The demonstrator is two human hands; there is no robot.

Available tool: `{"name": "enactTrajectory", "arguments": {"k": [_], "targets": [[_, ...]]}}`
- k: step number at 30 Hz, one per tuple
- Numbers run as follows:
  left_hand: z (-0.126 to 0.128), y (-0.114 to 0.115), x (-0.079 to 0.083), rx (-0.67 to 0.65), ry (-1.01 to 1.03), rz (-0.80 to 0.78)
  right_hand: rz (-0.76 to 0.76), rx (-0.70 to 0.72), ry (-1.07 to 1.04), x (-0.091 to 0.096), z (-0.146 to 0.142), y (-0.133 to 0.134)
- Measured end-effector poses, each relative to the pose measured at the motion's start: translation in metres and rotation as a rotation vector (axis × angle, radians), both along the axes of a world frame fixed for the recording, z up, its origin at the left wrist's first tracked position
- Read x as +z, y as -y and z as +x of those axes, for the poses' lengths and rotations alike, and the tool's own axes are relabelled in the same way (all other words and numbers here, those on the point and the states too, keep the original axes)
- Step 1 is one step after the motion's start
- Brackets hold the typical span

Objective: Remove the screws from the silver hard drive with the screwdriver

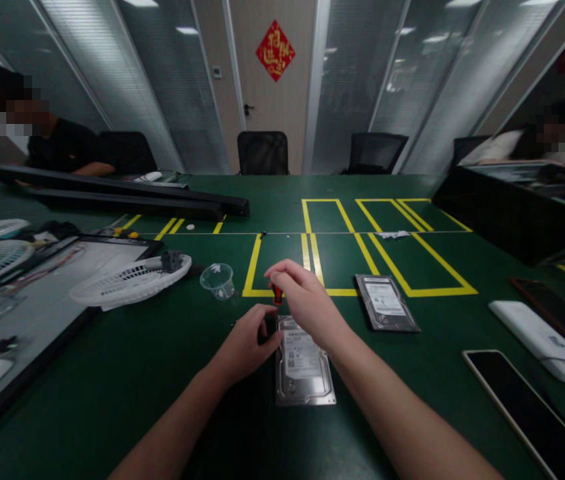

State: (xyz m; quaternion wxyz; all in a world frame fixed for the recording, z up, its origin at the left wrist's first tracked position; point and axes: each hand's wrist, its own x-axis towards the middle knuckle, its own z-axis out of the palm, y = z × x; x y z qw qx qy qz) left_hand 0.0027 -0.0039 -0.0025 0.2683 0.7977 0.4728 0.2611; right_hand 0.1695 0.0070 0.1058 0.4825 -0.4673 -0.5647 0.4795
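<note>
A silver hard drive [305, 363] lies flat on the green table [137, 373] right in front of me. My right hand [305, 300] is closed round a small screwdriver with a red and black handle [277, 293], held upright over the drive's far left corner. My left hand [247, 340] rests curled at the drive's left edge, fingertips pinched by that same corner; what they hold is hidden. A second hard drive [386, 303] lies further right. A small clear plastic cup [218, 280] stands to the left.
A white fan grille [127, 283] and tray [37, 293] lie at the left, long black bars [127, 193] behind. A black box [512, 213], a white device [542, 340] and dark tablets [532, 413] sit at the right. Yellow tape [412, 260] marks boxes. People sit at both far corners.
</note>
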Motion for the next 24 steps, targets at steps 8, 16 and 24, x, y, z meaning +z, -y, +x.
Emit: {"name": "enactTrajectory", "arguments": {"k": [8,16,24], "targets": [[0.0000,-0.0005,0.0006,-0.015,0.003,0.000,0.000,-0.001,0.020,0.0019,0.0009,0.0013],[-0.0001,-0.0004,0.0004,0.001,-0.004,-0.009,-0.012,0.008,-0.007,0.0008,0.0010,0.0005],[0.0004,-0.0007,0.0013,-0.011,0.006,0.010,-0.011,-0.010,0.033,0.0003,0.0018,-0.0001]]}}
